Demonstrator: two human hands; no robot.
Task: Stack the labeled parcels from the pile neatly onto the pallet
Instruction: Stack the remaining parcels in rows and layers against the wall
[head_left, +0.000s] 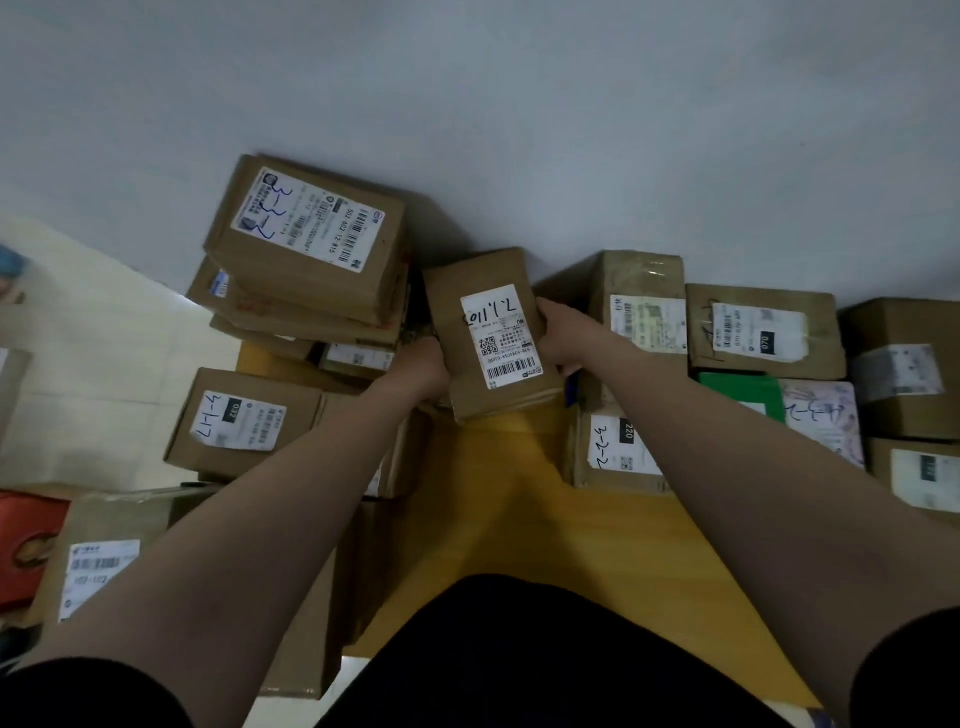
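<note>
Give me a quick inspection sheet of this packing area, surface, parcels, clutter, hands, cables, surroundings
Surface: yellow pallet top, bare in the middle.
Job's things: held parcel, label up; stack of parcels at left; row of parcels at right.
Clutter: green box among the right row; red box at far left.
Grippers: left hand and right hand clasp the held parcel's sides.
Cables: nothing seen.
Surroundings: grey wall behind; pale floor tiles at left.

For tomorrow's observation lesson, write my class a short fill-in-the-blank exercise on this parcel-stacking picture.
1. The parcel is held by ____ hands.
2. Its white label faces ____.
3. The bare surface below the arms is coloured ____.
4. The stack with the blue-inked label stands to the person's ____.

Missing words: two; up; yellow; left
</note>
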